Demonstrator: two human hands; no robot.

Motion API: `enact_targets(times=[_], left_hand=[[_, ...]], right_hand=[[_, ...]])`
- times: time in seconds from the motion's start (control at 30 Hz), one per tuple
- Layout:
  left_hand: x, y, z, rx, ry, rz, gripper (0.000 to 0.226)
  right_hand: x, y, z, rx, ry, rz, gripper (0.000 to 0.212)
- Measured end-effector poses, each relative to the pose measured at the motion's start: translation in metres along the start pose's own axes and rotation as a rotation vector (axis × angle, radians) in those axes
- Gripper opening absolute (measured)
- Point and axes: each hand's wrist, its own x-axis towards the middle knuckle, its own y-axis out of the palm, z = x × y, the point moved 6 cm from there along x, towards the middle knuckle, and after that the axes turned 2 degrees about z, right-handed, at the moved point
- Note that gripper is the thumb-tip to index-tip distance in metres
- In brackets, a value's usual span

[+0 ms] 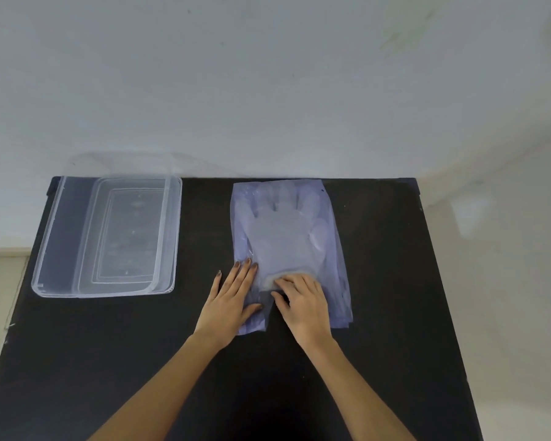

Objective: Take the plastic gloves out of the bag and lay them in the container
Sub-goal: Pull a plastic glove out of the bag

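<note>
A thin bluish plastic bag [334, 249] lies flat on the black table, right of centre. Through it shows a stack of clear plastic gloves [280, 230], fingers pointing away from me. My left hand [231, 300] lies flat with spread fingers, pressing the bag's near-left corner down. My right hand [303, 300] rests at the bag's near opening, fingers curled onto the gloves' cuff edge; whether it pinches the cuff or only touches it is unclear. A clear rectangular container [61, 237] stands at the table's far left, open and with nothing in it.
The black table [204, 230] stands against a pale wall, its far edge just behind the bag and container. Bare tabletop lies between container and bag, and in front near my forearms. Light floor shows past the right and left edges.
</note>
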Motion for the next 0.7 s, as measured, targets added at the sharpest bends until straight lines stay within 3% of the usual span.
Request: enact_targets(times=[0.23, 0.37, 0.6, 0.7], left_hand=[[0.000, 0.000, 0.001, -0.019, 0.001, -0.013, 0.079], [0.000, 0.000, 0.001, -0.022, 0.007, -0.025, 0.081], [0.000, 0.002, 0.002, -0.027, 0.007, -0.023, 0.082], [0.000, 0.003, 0.003, -0.027, 0.007, -0.021, 0.081]], right_hand=[[0.006, 0.009, 0.004, -0.034, -0.177, -0.038, 0.030], [0.007, 0.006, 0.003, -0.067, -0.187, -0.066, 0.027], [0.000, -0.010, -0.005, -0.034, -0.035, -0.175, 0.021], [-0.007, -0.014, -0.004, 0.206, 0.185, -0.166, 0.019]])
